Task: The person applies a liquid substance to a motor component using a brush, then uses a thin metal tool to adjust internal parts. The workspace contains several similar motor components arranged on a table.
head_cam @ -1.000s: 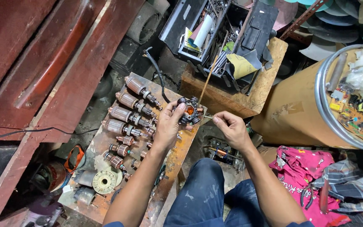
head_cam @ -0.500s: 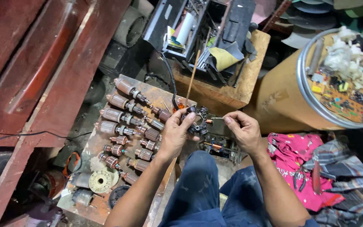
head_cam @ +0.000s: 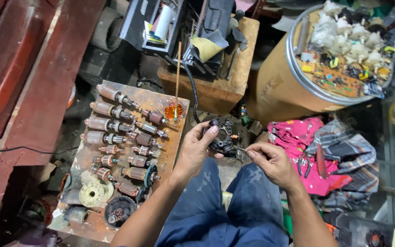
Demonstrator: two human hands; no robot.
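My left hand (head_cam: 196, 147) grips a black ring-shaped motor stator (head_cam: 221, 135) with copper windings, held above my knees. My right hand (head_cam: 270, 162) pinches a thin wire lead (head_cam: 240, 148) that runs to the stator's lower right side. Both hands are close together over my blue trousers (head_cam: 234, 206). Just left of my left hand lies a rusty board (head_cam: 168, 151) carrying several copper-wound motor armatures (head_cam: 110, 124) in rows. A small round orange dish (head_cam: 174, 111) with a thin stick (head_cam: 178, 68) standing in it sits at the board's far right corner.
A wooden block (head_cam: 225, 91) behind holds a black tool and cables. A cardboard drum (head_cam: 280, 87) at the right is topped with circuit boards and white parts. Pink and plaid cloths (head_cam: 325, 160) with pliers lie at right. A red beam (head_cam: 28, 82) runs along the left.
My hands have moved with the stator from over the board's corner rightward to above my knees. The view has shifted right, and the orange dish now stands uncovered on the board.
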